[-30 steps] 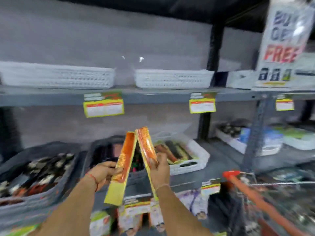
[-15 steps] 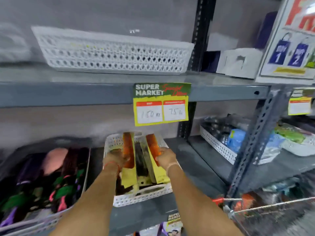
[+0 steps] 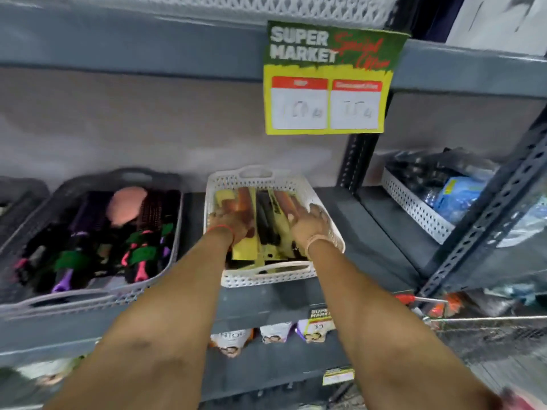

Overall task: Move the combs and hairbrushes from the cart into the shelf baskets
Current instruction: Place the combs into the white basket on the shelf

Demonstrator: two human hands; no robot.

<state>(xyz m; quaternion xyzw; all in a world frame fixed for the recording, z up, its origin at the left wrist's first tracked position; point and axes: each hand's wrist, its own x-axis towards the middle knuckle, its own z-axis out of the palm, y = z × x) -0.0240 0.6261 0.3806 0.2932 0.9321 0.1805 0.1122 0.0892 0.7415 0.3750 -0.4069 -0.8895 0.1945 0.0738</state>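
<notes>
The shelf carries two baskets side by side at its front. The grey basket on the left is heaped with hairbrushes, purple, pink and black, with green cards on their handles. Just beside it to the right, the white basket holds the combs, each on a long yellow backing card and lying lengthwise, front to back. The cart shows only as an orange handle and wire rim at the lower right, below the shelf edge.

Both hands are down inside the white basket. The left hand rests on an orange comb with its yellow card; whether its fingers are curled round the card or merely pressing it flat is lost in blur, so I cannot tell. The right hand lies with fingers spread and loose over the packs on the right side, gripping nothing that I can see.

These packs should be light, thin and fairly stiff along their length, though the card will bend across its width. Glossy card and film likely slide on one another, so a stack may fan out. The best hold is probably a pinch across the middle of the card, thumb on top, clear of the teeth.
</notes>
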